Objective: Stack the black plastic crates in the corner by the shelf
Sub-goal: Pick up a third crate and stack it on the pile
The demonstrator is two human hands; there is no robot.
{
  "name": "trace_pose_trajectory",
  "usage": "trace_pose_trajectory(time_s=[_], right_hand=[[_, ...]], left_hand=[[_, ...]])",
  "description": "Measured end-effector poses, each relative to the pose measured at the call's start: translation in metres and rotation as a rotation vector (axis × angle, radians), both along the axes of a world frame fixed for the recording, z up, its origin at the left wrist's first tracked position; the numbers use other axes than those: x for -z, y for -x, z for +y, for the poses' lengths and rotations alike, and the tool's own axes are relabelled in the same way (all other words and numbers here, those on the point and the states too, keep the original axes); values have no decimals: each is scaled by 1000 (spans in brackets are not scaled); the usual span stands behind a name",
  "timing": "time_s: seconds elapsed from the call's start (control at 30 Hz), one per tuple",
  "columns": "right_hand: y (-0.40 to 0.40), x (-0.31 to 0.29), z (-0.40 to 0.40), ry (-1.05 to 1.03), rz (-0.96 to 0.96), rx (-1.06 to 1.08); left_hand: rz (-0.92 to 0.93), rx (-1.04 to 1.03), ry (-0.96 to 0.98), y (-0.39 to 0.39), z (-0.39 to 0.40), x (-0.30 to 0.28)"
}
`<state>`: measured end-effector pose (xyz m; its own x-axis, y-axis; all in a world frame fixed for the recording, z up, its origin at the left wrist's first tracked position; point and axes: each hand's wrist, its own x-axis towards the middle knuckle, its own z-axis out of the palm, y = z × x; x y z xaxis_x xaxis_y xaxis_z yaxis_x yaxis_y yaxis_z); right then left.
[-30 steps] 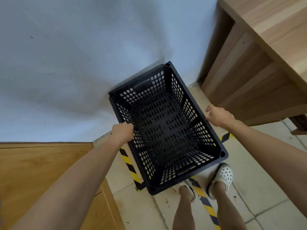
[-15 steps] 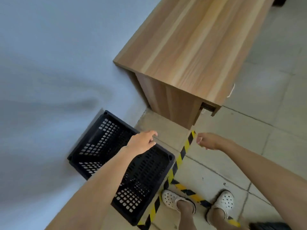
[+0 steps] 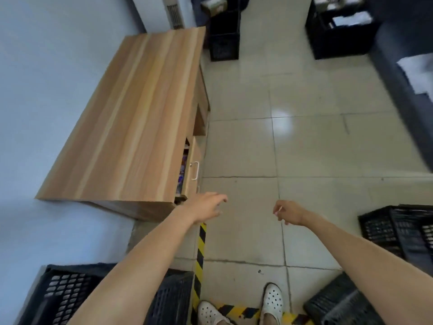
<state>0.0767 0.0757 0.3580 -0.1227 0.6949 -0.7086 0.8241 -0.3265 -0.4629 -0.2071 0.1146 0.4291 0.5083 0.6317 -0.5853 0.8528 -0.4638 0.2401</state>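
A black plastic crate (image 3: 63, 294) stands against the blue wall at the bottom left, partly hidden under my left forearm. My left hand (image 3: 206, 206) hovers above the floor beside the wooden cabinet's corner, fingers apart and holding nothing. My right hand (image 3: 289, 212) hangs over the tiles, fingers loosely curled and empty. More black crates (image 3: 398, 231) sit at the right edge, and another black crate (image 3: 339, 303) lies at the bottom right.
A low wooden cabinet (image 3: 131, 127) with a partly pulled-out drawer (image 3: 193, 167) lines the wall. Yellow-black tape (image 3: 200, 256) runs along the floor by my feet. Dark crates (image 3: 223, 41) and filled bins (image 3: 339, 26) stand at the far end.
My view has swung right, away from the corner. Both hands have left the crate, which now sits by the wall at the bottom left, and more crates have come into view on the right.
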Motion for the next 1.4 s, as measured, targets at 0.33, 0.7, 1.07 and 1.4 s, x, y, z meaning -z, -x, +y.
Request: trace_pose_trajectory(time_s=[0.33,0.7,1.07,1.4], right_hand=[[-185,-35,21,-30,-74,355],[-294,-22,69,-36,-26,793],[-396,16,-40,157,-77,1210],[-556,19,-88,162,-30,1385]], left_hand=[[150,387,-100,-190,126,-38],[293,664,-36,-347,300,-14],[365,1130,-36,-614,290,18],[262,1335,-83,-858,214,-20]])
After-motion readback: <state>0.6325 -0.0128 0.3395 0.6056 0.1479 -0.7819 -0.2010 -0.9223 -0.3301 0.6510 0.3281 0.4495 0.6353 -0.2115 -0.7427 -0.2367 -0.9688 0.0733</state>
